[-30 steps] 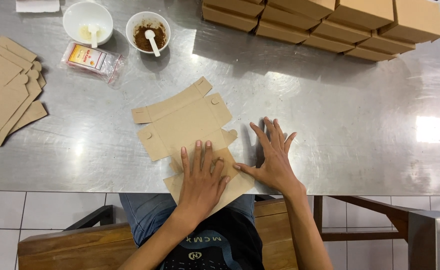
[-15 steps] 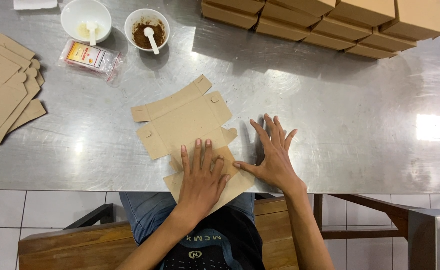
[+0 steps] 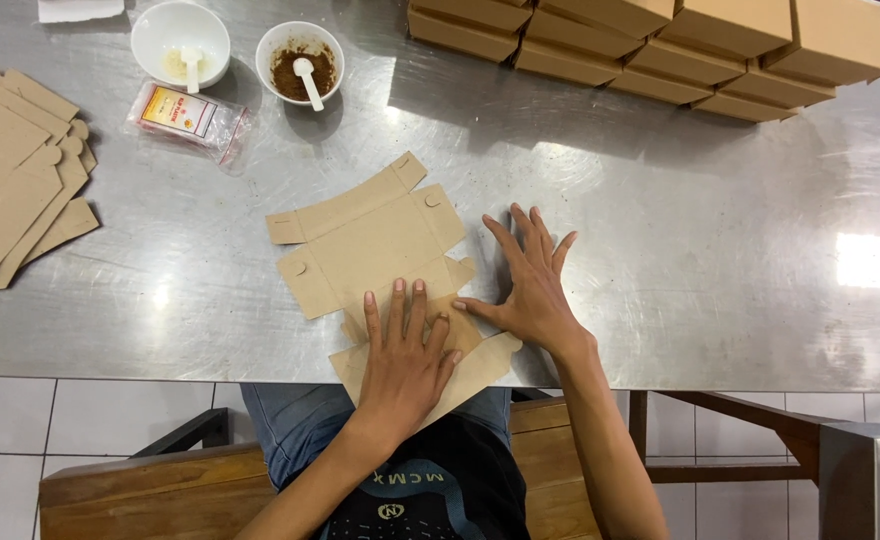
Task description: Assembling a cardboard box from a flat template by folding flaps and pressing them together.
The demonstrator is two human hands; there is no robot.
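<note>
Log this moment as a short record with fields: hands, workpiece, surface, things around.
left hand: flat, palm down on the cardboard blank
right hand: flat, fingers spread, at the blank's right edge
cardboard blank: unfolded, lying flat, near end over the table edge
surface: steel table
far left: stack of flat blanks
far right: folded boxes
far centre: two white bowls with spoons, small packet
</note>
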